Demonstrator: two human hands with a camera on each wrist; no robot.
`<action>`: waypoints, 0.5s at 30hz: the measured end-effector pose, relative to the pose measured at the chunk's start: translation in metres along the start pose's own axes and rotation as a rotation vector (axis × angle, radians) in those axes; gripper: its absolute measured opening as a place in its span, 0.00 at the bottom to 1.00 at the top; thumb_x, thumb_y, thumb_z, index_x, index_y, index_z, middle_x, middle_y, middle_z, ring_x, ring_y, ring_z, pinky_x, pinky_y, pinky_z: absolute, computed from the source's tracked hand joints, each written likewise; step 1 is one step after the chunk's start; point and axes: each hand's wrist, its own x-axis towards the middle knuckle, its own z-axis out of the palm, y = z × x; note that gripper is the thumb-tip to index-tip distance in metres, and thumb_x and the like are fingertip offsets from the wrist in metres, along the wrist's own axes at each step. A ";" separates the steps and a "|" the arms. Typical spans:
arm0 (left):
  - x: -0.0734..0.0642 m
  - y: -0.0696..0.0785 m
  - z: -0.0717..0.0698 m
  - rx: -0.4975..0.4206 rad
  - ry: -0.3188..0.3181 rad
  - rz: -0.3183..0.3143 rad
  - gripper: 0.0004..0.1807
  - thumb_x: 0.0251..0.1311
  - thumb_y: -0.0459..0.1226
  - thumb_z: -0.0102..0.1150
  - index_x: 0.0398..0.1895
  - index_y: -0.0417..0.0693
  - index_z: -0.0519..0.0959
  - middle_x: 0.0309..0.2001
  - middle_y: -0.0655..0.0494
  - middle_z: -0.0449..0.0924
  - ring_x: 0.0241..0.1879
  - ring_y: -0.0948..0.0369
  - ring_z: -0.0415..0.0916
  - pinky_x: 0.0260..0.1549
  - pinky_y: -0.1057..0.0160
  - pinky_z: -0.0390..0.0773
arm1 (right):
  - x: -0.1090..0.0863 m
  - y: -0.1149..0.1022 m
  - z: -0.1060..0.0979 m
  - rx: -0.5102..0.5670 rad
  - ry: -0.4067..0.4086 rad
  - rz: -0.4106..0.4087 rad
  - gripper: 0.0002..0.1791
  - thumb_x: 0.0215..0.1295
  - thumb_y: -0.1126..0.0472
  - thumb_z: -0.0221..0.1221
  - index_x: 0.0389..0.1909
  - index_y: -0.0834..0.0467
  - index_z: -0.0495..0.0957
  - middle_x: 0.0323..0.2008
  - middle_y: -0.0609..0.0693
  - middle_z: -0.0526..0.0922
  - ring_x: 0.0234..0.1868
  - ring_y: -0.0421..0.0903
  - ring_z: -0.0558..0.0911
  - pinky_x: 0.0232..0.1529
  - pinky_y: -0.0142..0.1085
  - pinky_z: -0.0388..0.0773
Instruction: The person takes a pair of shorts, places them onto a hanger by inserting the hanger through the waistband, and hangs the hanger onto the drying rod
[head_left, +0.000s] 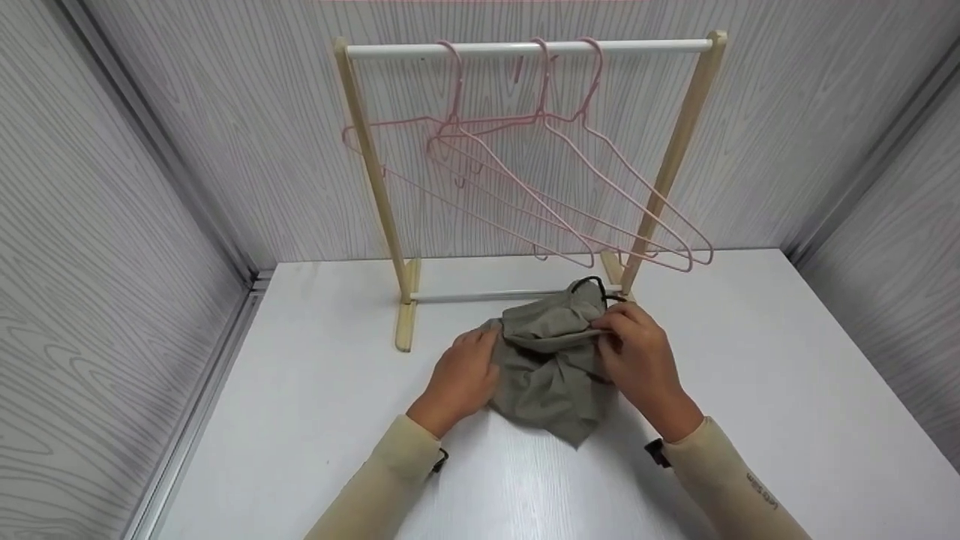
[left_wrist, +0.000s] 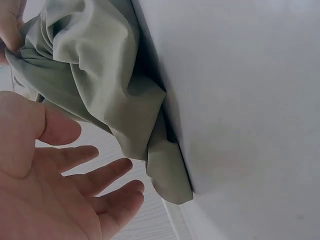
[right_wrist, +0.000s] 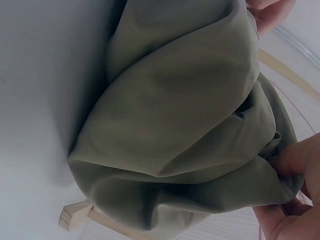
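Observation:
A crumpled grey-green cloth (head_left: 551, 386) with thin black cord loops (head_left: 589, 280) at its far end lies bunched on the white table. Between thumb and fingers, my right hand (head_left: 641, 356) pinches the raised edge of the fabric on its right side. My left hand (head_left: 466, 375) is at the cloth's left side. The left wrist view shows its fingers (left_wrist: 102, 175) spread and relaxed beside the fabric folds (left_wrist: 102, 60), with nothing between them and the thumb. Up close in the right wrist view, the cloth's edge folds over between the right thumb and fingers (right_wrist: 295, 160).
Behind the cloth stands a small rack with wooden posts (head_left: 679, 150) and a white top rail (head_left: 495, 49). Three pink hangers (head_left: 525, 187) hang from it, their lower corners reaching out above the table (head_left: 330, 420). Wood-grain panels (head_left: 97, 262) enclose the back and sides.

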 end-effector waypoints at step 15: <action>0.006 0.007 -0.001 -0.092 0.059 -0.009 0.27 0.87 0.44 0.46 0.81 0.42 0.69 0.71 0.40 0.79 0.71 0.42 0.77 0.70 0.42 0.77 | 0.004 -0.024 -0.012 0.023 0.060 -0.072 0.13 0.60 0.83 0.67 0.36 0.63 0.88 0.43 0.57 0.85 0.44 0.48 0.85 0.41 0.35 0.81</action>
